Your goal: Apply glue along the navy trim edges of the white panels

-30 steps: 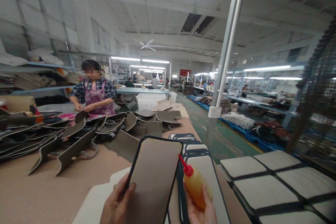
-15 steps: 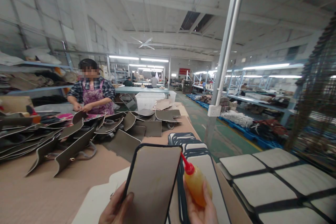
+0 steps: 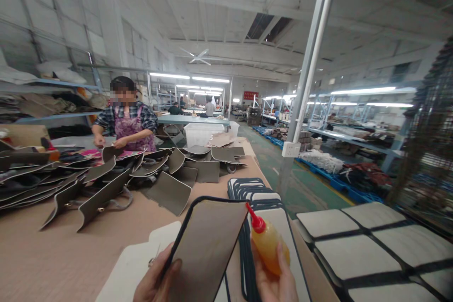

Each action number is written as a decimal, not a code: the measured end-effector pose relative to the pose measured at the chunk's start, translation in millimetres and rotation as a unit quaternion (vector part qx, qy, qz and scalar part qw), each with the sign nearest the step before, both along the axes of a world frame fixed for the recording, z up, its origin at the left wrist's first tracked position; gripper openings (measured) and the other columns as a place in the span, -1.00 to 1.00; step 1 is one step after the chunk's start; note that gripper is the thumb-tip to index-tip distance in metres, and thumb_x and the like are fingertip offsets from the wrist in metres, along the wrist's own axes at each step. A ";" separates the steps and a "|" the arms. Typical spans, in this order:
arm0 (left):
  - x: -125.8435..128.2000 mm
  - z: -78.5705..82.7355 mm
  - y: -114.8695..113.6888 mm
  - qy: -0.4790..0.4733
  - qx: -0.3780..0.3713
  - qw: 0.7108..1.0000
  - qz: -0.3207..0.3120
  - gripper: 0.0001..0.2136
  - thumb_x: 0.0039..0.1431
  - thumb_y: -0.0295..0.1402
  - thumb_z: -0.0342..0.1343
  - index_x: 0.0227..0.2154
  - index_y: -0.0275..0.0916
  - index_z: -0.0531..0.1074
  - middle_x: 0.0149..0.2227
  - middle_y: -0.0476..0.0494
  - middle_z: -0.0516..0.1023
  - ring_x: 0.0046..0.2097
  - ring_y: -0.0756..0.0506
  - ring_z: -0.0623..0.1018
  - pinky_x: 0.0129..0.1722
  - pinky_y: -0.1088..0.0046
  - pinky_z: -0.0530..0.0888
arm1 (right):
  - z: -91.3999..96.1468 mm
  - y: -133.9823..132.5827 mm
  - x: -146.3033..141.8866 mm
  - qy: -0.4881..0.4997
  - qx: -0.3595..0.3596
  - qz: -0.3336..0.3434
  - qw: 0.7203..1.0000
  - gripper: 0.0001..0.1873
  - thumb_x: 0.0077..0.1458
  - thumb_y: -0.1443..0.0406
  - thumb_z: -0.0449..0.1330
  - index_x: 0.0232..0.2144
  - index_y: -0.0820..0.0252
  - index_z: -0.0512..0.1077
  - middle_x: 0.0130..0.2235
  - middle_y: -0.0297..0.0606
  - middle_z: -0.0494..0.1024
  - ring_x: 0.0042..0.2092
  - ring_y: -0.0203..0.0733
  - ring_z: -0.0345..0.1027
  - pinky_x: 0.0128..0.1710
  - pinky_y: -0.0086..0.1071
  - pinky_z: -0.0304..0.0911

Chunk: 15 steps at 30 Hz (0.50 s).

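Note:
My left hand grips a brown rounded panel with a dark edge, holding it up over the table at the bottom centre. My right hand is wrapped round a small squeeze bottle of amber glue with a red nozzle. The nozzle tip sits right at the panel's upper right edge. Under both hands lies a white board and a row of overlapping pale panels with dark edges.
Dark leather bag pieces are strewn over the brown table. A person in a plaid shirt and apron works at its far side. A metal post stands right of the table. More pale panels lie at right.
The panel in my left hand has tilted a little to the right and sunk slightly. The bottle stays against its upper right edge. The view has shifted slightly.

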<state>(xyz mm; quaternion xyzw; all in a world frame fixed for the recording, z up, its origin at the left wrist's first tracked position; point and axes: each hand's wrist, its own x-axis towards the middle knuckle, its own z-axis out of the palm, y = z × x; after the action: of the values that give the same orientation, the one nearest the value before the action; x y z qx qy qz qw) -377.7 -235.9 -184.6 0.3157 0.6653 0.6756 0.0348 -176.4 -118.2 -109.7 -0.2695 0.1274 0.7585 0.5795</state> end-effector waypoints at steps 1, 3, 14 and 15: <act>-2.7 0.6 -0.8 0.014 -0.005 1.000 -0.003 -0.65 0.17 0.02 0.18 -0.11 0.02 0.67 -0.01 0.00 0.68 0.17 -0.26 0.56 0.33 0.22 0.31 | 1.9 -0.8 0.1 -0.002 0.001 0.000 1.000 -0.17 -0.96 0.46 0.61 -0.38 0.32 0.56 -0.31 -0.05 0.67 -0.41 0.05 0.60 -0.47 -0.26 0.57; -9.8 1.8 -2.9 0.045 -0.021 0.999 -0.022 -0.68 0.15 -0.02 0.21 -0.12 0.03 0.68 -0.04 0.00 0.70 0.12 -0.25 0.60 0.28 0.25 0.38 | -1.0 0.0 1.8 -0.004 0.008 0.004 1.000 -0.18 -0.92 0.46 0.62 -0.35 0.28 0.56 -0.29 -0.09 0.68 -0.39 0.03 0.60 -0.45 -0.26 0.58; -13.2 3.7 -8.4 0.105 0.022 0.994 -0.026 -0.77 0.02 -0.28 0.33 -0.21 0.00 0.70 -0.12 0.00 0.73 -0.09 -0.18 0.69 -0.05 0.46 0.61 | -35.6 8.7 3.5 -0.067 0.094 0.036 0.993 -0.28 -0.50 0.24 0.66 -0.20 0.19 0.52 -0.23 -0.26 0.69 -0.22 -0.08 0.62 -0.24 -0.31 0.58; -11.5 2.6 -7.9 0.104 0.027 0.994 -0.030 -0.76 0.05 -0.30 0.31 -0.19 0.01 0.70 -0.11 0.00 0.73 -0.08 -0.18 0.69 -0.04 0.45 0.61 | -32.0 6.4 0.8 -0.073 0.090 0.027 0.993 -0.28 -0.51 0.23 0.66 -0.20 0.19 0.51 -0.24 -0.28 0.69 -0.25 -0.10 0.62 -0.28 -0.33 0.58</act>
<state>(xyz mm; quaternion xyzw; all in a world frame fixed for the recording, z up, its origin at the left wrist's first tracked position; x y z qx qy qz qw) -389.2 -243.8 -182.1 0.4050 0.6369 0.6556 -0.0223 -175.6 -111.8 -141.7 -0.2741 0.0091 0.7607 0.5883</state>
